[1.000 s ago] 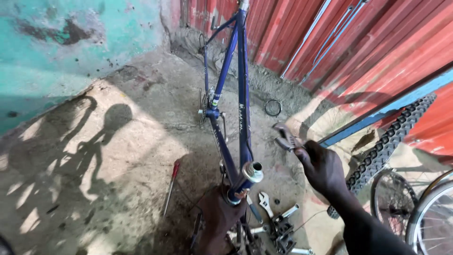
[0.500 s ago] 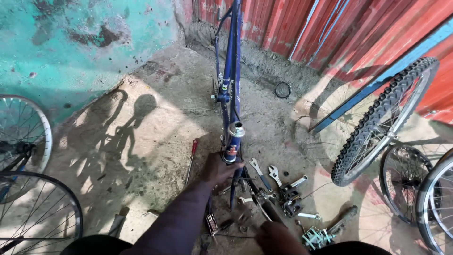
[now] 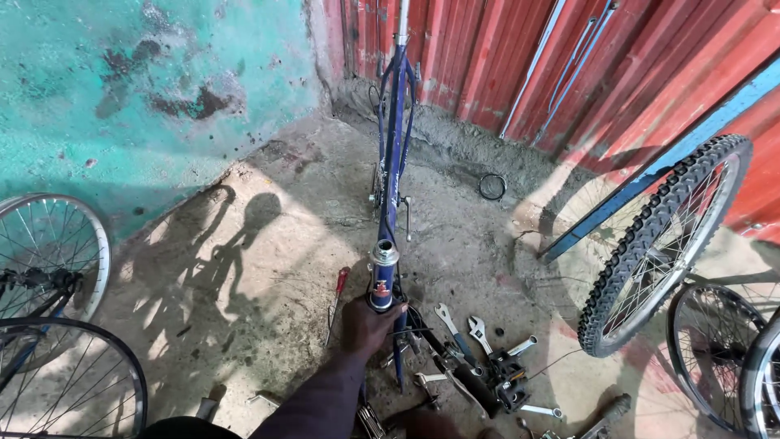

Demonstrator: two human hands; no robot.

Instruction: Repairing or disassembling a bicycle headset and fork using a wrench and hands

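My left hand (image 3: 367, 323) grips the lower end of a blue bicycle frame (image 3: 393, 162), just under its silver-capped head tube (image 3: 383, 268). The frame stands tilted, its far end resting against the red corrugated wall. A dark shape at the bottom edge, among the tools, looks like my right hand (image 3: 426, 424); its fingers are not visible. Spanners (image 3: 453, 323) and a pile of small metal parts (image 3: 497, 375) lie on the concrete just right of my left hand. A red-handled screwdriver (image 3: 338, 291) lies to its left.
A knobby-tyred wheel (image 3: 660, 244) leans at the right beside a blue bar (image 3: 650, 167), with more wheels (image 3: 715, 358) behind it. Two spoked wheels (image 3: 57, 244) (image 3: 77, 382) stand at the left by the turquoise wall. A black rubber ring (image 3: 491, 187) lies near the red wall.
My right hand, raised at the right with a tool a second ago, has dropped to the bottom edge among the tools. My left hand stays on the frame. The view has shifted left.
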